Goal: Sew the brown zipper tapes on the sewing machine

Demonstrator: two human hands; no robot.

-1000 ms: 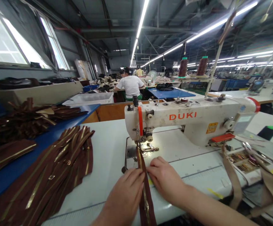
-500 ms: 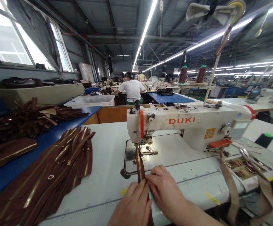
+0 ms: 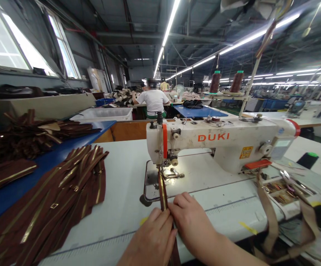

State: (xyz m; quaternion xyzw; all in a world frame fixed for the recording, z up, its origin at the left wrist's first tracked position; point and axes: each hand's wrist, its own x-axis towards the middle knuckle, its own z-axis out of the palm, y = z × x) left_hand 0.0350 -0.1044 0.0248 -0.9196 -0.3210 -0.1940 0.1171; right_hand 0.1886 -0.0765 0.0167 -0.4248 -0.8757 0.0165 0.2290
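Note:
A brown zipper strip [image 3: 163, 192] with gold teeth runs from under the needle of the sewing machine [image 3: 188, 142] toward me. My left hand [image 3: 152, 236] is closed on it from the left, fingers pressed together over the strip. From the right, my right hand [image 3: 189, 220] pinches the same strip, its fingertips close to those of my left hand. The strip's near end hangs down past my hands. To the left, a pile of brown zipper strips [image 3: 63, 192] with gold teeth and a few metal sliders lies fanned across the table.
More brown strips [image 3: 24, 133] are heaped on a blue surface at the left. An open parts tray [image 3: 285, 190] with scissors stands at the right, near hanging beige straps [image 3: 269, 221]. Thread cones [image 3: 215, 82] rise behind the machine. A person in a white shirt [image 3: 152, 99] sits ahead.
My view has shifted slightly, so the scene sits a little higher and further left. Both hands keep their hold on the strip, which shows little movement.

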